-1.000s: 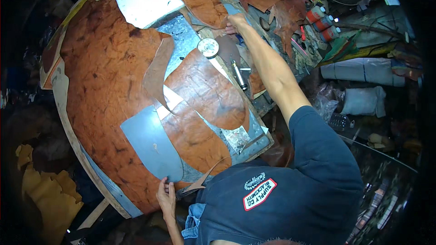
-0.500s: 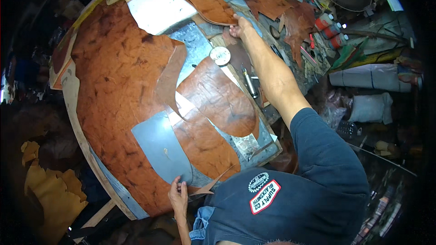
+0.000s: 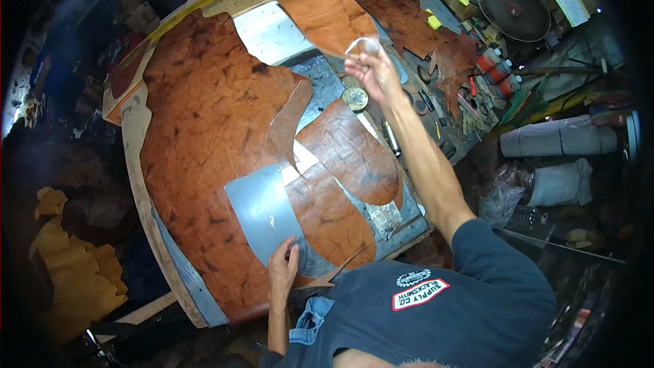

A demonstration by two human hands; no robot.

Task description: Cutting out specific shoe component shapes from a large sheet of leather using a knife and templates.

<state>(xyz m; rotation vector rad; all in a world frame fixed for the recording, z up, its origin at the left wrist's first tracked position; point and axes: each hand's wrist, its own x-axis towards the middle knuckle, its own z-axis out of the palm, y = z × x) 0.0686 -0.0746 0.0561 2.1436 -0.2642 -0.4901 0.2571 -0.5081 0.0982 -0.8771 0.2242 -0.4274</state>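
Observation:
My left hand [image 3: 281,267] rests at the lower edge of a smooth grey template [image 3: 262,212], fingertips on its surface and seemingly not gripping it. The template lies on a large brown leather hide [image 3: 204,116]. My right hand [image 3: 379,76] is raised at the far side of the table, fingers curled around a blurred white curved thing [image 3: 365,43] that I cannot make out. Just beyond it is a rounded brown leather piece [image 3: 328,15]. Two more rounded leather pieces, one farther [image 3: 347,150] and one nearer [image 3: 330,215], lie right of the template.
A small round tin [image 3: 355,99] stands near my right forearm, with a metal pen-like tool [image 3: 391,138] beside it. A white slab [image 3: 272,33] lies at the back. Bottles [image 3: 498,71] and a fan [image 3: 514,8] are at the far right.
The view has shifted, so the table sits farther right. My right hand has left the leather piece's edge and come up with the white thing. My left hand's fingers reach farther onto the template.

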